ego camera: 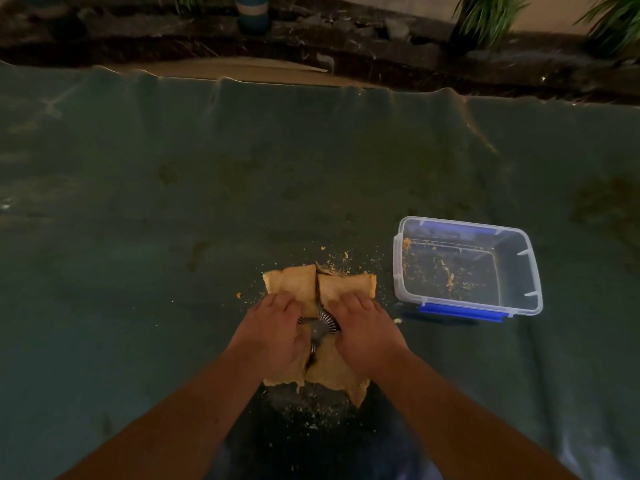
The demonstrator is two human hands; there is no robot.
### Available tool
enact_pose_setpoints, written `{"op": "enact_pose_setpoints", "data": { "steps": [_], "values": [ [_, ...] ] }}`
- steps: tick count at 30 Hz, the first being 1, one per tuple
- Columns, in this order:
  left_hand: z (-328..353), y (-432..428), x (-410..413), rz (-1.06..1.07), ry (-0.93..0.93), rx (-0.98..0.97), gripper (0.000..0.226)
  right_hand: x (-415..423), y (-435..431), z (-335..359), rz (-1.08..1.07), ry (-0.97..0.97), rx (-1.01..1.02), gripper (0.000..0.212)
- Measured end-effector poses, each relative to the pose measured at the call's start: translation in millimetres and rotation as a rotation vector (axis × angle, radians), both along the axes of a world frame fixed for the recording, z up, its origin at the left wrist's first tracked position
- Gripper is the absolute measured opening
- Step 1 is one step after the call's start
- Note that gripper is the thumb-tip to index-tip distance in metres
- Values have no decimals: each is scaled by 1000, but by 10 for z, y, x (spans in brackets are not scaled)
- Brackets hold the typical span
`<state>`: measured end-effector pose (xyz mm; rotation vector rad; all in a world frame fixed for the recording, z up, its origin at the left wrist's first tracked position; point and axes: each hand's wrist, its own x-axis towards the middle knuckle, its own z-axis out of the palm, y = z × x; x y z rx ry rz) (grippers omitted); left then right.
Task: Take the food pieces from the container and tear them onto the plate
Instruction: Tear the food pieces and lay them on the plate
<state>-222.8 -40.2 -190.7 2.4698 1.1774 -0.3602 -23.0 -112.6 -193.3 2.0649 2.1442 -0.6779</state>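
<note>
A tan flatbread (pixel 301 282) lies over a small ribbed metal plate (pixel 320 325), which shows only through a split down the bread's middle. My left hand (pixel 277 327) grips the left half and my right hand (pixel 363 330) grips the right half, thumbs at the gap. The bread's near edge (pixel 332 375) is ragged. A clear plastic container (pixel 465 268) with blue clips stands to the right, holding only crumbs.
A dark green cloth (pixel 173 220) covers the ground, with crumbs scattered around the plate. Beyond the cloth's far edge are a strip of cardboard (pixel 242 69), dark stones, green plants (pixel 485 15) and a blue pot (pixel 252 12).
</note>
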Motion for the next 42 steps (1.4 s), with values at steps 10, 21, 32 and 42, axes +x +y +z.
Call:
{"op": "enact_pose_setpoints", "data": {
  "steps": [10, 21, 32, 42],
  "values": [
    [-60, -267, -268, -41, 34, 70, 69, -102, -410, -5, 172, -122, -56, 90],
    [-48, -166, -167, -72, -93, 127, 95, 35, -239, -20, 182, -69, 33, 93],
    [-117, -92, -15, -61, 6, -34, 77, -151, -268, -97, -9, -59, -44, 74],
    [-107, -127, -38, -59, -21, -25, 71, -179, -256, -66, 7, -84, -57, 69]
  ]
}}
